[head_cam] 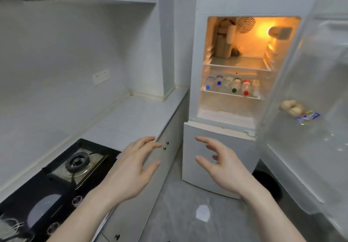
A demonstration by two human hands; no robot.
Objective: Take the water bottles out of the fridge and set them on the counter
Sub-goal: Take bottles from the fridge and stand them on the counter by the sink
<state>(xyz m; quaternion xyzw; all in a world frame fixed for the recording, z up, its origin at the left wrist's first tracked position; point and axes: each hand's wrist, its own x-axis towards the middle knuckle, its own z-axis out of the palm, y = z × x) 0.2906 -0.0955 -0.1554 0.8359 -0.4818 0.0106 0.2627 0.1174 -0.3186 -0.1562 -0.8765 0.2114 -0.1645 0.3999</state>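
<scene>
Both hands are raised in front of the fridge, neither holding anything; left hand (131,168) has its fingers spread and relaxed, palm down, over the counter's front edge; right hand (220,164) is loosely open, fingers slightly bent, thumb apart, in front of the lower fridge door (199,174), not visibly touching it.

Water bottles (232,85) lie on the middle shelf (230,93) of the fridge (199,53); about six in a row, side by side, lying on their sides; long axes run front to back, caps pointing out toward the camera; cap colours left to right: blue (207,87), blue (218,83), one unclear, green (234,90), red (245,93), the last pale; whether neighbouring bottles touch cannot be told.

Upper shelf (237,65) above them carries tall brownish cartons or packages (224,40) at back left; interior lamp (271,31) lit at upper right; upper door (310,91) swung open to the right, with a bag of round pale items (291,108) in its rack.

Counter (135,117) runs left of the fridge, pale-topped; gas hob (62,177) with black glass set into it near the lower left; one burner (77,162) visible; wall socket (101,76) on the tiled wall behind; cabinet doors (169,144) with small dark knobs under the counter; grey floor (178,213) with a white scrap (203,213) lying on it.
</scene>
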